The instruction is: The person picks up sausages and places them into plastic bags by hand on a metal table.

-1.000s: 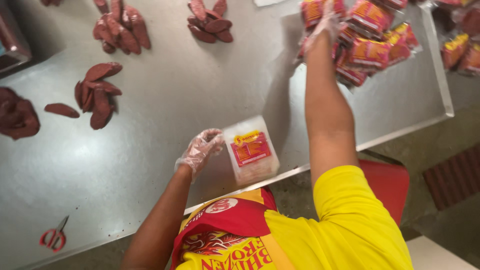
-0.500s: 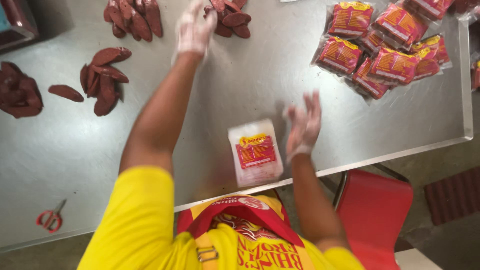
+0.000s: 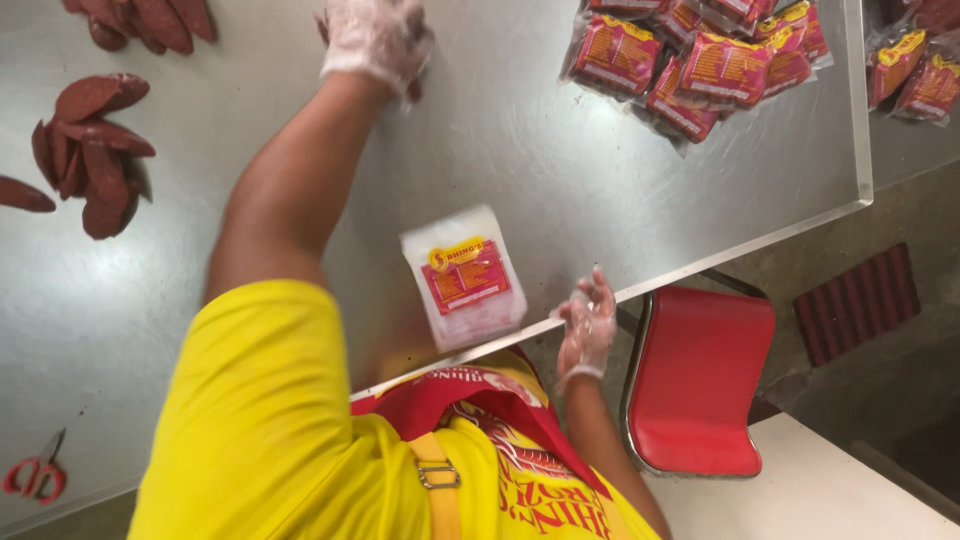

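Note:
My left hand [image 3: 375,40], in a clear glove, reaches far across the steel table [image 3: 620,190] with its fingers curled down. A bit of dark red sausage [image 3: 414,90] shows at the hand's edge; a grip on it cannot be made out. My right hand [image 3: 588,325], also gloved, hangs at the table's near edge with fingers apart and nothing in it. Just left of it lies a stack of clear bags with a red and yellow label [image 3: 465,280].
Sealed red sausage packs [image 3: 690,60] are heaped at the far right, with more on the neighbouring table [image 3: 915,75]. Loose sausages lie at the left [image 3: 95,160] and far left corner [image 3: 150,20]. Red scissors [image 3: 35,475] lie near left. A red chair [image 3: 700,380] stands below the table edge.
My right hand has dropped from above the table to its near edge. My left hand stays at the far sausages. The view has shifted slightly.

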